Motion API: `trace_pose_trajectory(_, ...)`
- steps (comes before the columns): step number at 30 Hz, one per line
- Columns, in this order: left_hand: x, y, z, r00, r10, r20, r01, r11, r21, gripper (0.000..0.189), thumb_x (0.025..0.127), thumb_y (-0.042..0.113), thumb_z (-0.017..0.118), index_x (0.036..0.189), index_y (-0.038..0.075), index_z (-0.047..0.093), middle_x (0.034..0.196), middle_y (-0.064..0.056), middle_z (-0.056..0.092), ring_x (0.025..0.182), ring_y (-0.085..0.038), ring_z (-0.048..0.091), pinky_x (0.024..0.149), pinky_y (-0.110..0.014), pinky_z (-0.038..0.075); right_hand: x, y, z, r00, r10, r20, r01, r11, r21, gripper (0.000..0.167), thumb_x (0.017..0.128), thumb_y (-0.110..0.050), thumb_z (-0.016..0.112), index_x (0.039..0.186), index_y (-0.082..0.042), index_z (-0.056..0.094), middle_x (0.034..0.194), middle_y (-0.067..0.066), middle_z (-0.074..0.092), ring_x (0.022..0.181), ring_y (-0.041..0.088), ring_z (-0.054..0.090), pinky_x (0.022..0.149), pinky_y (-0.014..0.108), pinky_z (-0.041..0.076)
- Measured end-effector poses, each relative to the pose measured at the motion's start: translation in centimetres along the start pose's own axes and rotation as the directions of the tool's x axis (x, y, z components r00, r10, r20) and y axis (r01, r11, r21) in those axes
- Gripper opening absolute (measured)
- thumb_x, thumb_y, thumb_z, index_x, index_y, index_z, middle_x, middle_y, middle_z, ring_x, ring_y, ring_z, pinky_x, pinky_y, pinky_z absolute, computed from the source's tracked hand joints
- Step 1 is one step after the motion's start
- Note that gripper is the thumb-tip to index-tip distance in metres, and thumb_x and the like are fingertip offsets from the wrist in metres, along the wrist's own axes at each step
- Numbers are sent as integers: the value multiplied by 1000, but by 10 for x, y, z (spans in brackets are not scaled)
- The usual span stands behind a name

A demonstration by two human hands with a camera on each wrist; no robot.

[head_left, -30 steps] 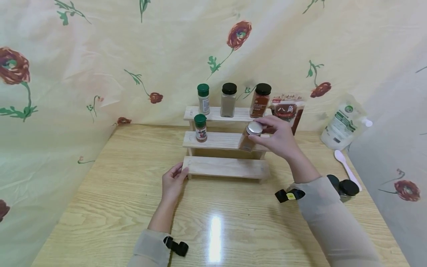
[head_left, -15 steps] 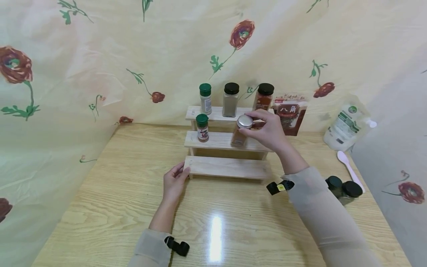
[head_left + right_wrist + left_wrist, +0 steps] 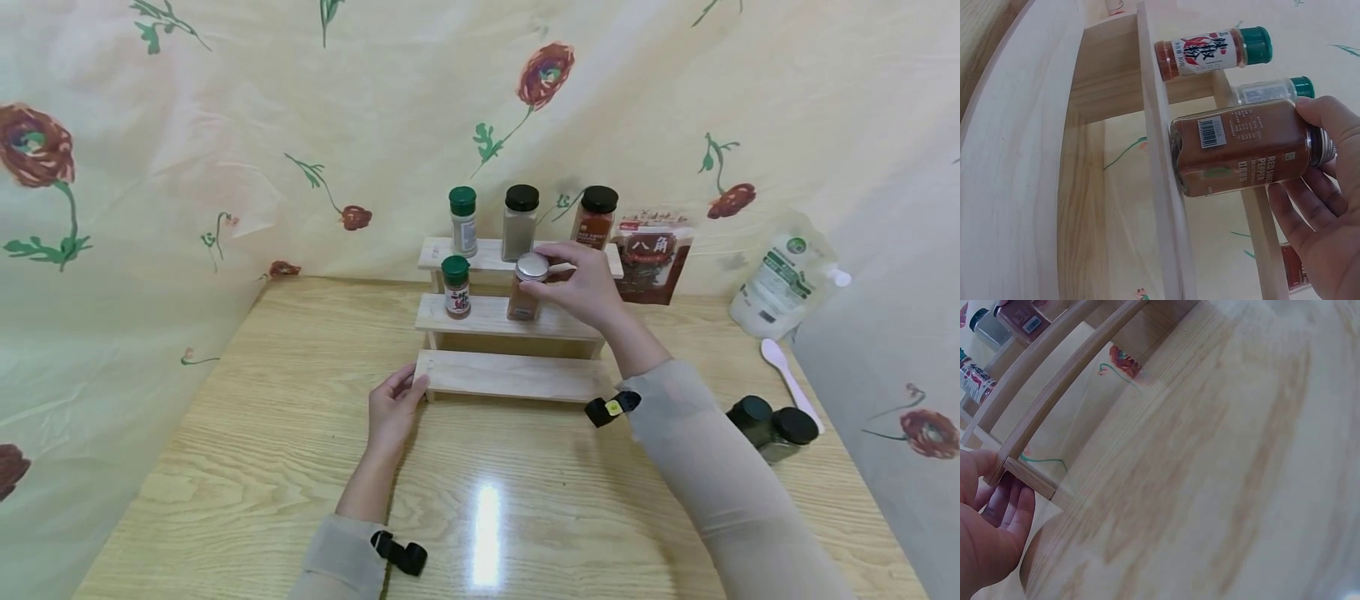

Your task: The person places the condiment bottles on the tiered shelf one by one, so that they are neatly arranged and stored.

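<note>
A silver-lidded jar of red pepper powder [image 3: 1241,150] is held by its top in my right hand [image 3: 577,283], thumb and fingers around the lid. Its base is right at the middle step of a three-tier wooden spice rack [image 3: 510,375]. Left of it on that step stands a small green-capped chili powder bottle [image 3: 457,287]. My left hand [image 3: 392,412] grips the left end of the lowest step, thumb on top and fingers beneath, as the left wrist view shows. Along the top step stand a green-capped bottle [image 3: 463,221], a black-lidded jar [image 3: 519,223] and a black-lidded red jar [image 3: 595,218].
Behind the rack's right end a brown-red pouch [image 3: 654,258] leans on the flowered wall covering. Farther right are a white spouted pouch [image 3: 783,287], a pale spoon [image 3: 789,379] and two dark-lidded jars [image 3: 793,429], close by the right sleeve.
My right hand has carried the silver-lidded jar leftward along the middle step, toward the chili powder bottle, and the jar has become more upright. My left hand keeps its grip on the rack.
</note>
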State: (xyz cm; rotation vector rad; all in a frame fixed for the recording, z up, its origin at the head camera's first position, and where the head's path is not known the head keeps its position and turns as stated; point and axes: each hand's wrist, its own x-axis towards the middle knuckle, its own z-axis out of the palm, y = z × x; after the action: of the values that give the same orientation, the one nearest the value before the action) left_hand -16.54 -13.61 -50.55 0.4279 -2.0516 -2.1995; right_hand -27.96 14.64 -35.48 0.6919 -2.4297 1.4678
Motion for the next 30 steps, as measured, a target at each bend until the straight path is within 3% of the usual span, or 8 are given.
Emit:
trace_pose_trajectory(7, 0, 1, 0, 1000, -5, 2, 5, 1000, 2, 40, 96, 12, 72, 131, -3, 63, 114, -15, 65, 89, -7, 65, 85, -20, 59, 6, -2, 6, 997, 27, 69, -25, 1000, -18, 47, 82, -12, 87, 123, 2, 69, 121, 18, 66, 105, 29, 64, 89, 46, 60)
trace_pose_trajectory(16, 1, -1, 0, 1000, -13, -6, 13, 1000, -8, 38, 95, 12, 73, 130, -2, 65, 112, -13, 64, 88, -8, 64, 84, -20, 59, 5, -5, 10, 995, 53, 81, -48, 997, -60, 50, 82, -16, 87, 126, -1, 68, 124, 14, 65, 109, 27, 64, 89, 41, 61)
trace_pose_trajectory(27, 1, 0, 0, 1000, -21, 2, 21, 1000, -14, 40, 96, 14, 73, 131, -2, 64, 115, -13, 64, 90, -8, 64, 86, -20, 58, -2, -2, 7, 995, 62, 77, -56, 995, -78, 55, 84, -20, 86, 132, -5, 65, 128, 11, 63, 114, 28, 63, 93, 49, 58)
trace_pose_trajectory(30, 2, 1, 0, 1000, -28, 7, 28, 1000, -11, 40, 95, 12, 73, 132, -3, 63, 115, -14, 64, 89, -8, 64, 87, -21, 59, -9, 1, 2, 995, 70, 71, -63, 994, -89, 56, 83, -21, 86, 133, -6, 64, 127, 11, 64, 113, 28, 64, 90, 47, 60)
